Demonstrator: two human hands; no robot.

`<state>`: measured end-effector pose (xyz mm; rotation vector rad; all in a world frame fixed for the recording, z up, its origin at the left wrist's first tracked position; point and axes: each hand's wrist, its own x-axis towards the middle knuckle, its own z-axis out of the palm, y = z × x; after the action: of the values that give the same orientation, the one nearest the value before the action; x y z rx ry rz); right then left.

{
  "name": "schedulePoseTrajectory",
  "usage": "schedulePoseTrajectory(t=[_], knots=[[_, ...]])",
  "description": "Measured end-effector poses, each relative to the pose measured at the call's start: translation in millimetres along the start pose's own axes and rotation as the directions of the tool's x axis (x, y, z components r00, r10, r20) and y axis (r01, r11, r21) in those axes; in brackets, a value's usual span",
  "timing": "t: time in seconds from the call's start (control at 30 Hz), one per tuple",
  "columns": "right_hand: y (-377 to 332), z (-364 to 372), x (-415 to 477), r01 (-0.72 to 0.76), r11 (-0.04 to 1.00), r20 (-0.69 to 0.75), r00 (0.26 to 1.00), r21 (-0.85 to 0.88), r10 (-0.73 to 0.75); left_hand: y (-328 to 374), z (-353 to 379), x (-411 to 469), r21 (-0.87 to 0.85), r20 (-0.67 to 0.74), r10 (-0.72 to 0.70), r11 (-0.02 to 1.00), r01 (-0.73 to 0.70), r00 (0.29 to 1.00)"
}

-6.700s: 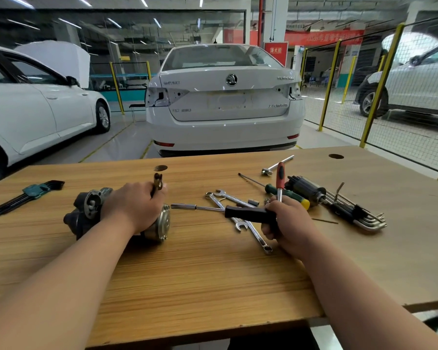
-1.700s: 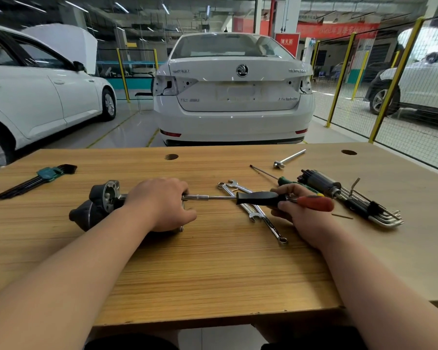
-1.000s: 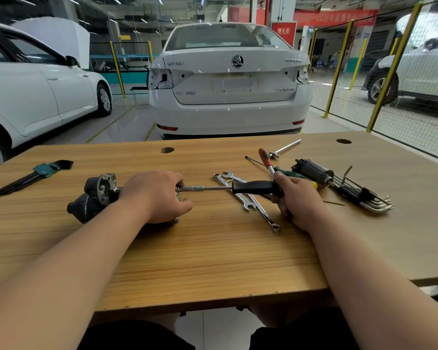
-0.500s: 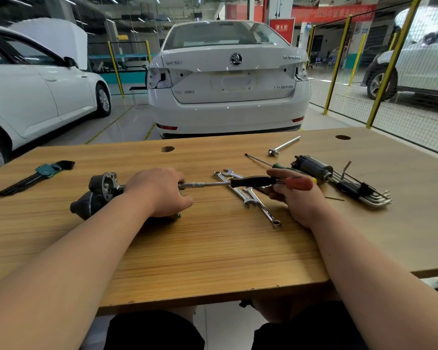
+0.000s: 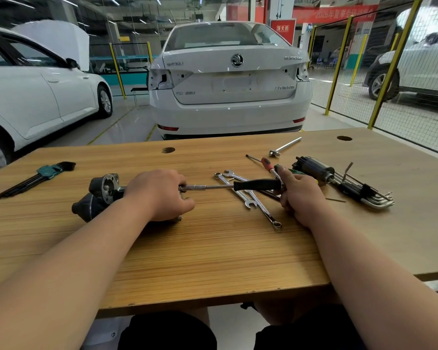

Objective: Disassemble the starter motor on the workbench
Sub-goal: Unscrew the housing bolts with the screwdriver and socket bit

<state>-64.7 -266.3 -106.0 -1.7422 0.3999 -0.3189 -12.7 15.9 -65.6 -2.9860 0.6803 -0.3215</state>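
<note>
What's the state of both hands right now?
Left hand: closed, gripping the starter motor.
Right hand: closed, gripping the black-handled driver.

"SUPERB" in chrome letters on the right of the white saloon's boot lid (image 5: 293, 58), Škoda badge (image 5: 237, 60) at its centre, "消火栓" on the red sign (image 5: 283, 28) behind, remaining badges and red banner (image 5: 335, 13) too blurred to read.

car repair workshop: white cars (image 5: 228, 82), wooden workbench (image 5: 213, 248), scattered wrenches (image 5: 248, 195)
</note>
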Motion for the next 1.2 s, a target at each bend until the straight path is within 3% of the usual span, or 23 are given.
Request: schedulePoseTrajectory(t=[0.2,0.47,0.6,0.8,1.0,1.1,1.2], knots=[[5,-3,2,0.058,0.998,0.039,0.998,-0.027,-0.057,1,-1,-3,-0.003,-0.016,0.046,0.999,-0.046,0.999],[8,-10,1,0.082,0.948,0.153,0.979,0.307,-0.134,1,-1,-3,-0.022,0.009,0.007,1.0,-0.007,1.0],[9,-12,-1,0.113,0.963,0.211,0.963,0.245,-0.167,2,-3,-2,0.015,0.037,0.017,1.0,-0.017,0.999],[12,-15,7,0.014,0.884,0.215,0.968,0.468,-0.129,4,-2,-4,0.025,0.031,0.002,1.0,-0.003,1.0],[11,-8,9,0.064,0.969,0.064,0.995,0.24,-0.082,5,-2,-6,0.006,0.008,-0.006,1.0,0.006,1.0],[6,-2,8,0.021,0.998,-0.032,0.999,0.067,-0.019,5,-2,-7,0.003,-0.009,0.003,1.0,-0.003,1.0],[2,-1,3,0.002,1.0,-0.042,0.999,0.015,-0.002,5,-2,-6,0.004,-0.01,0.001,1.0,-0.001,1.0]])
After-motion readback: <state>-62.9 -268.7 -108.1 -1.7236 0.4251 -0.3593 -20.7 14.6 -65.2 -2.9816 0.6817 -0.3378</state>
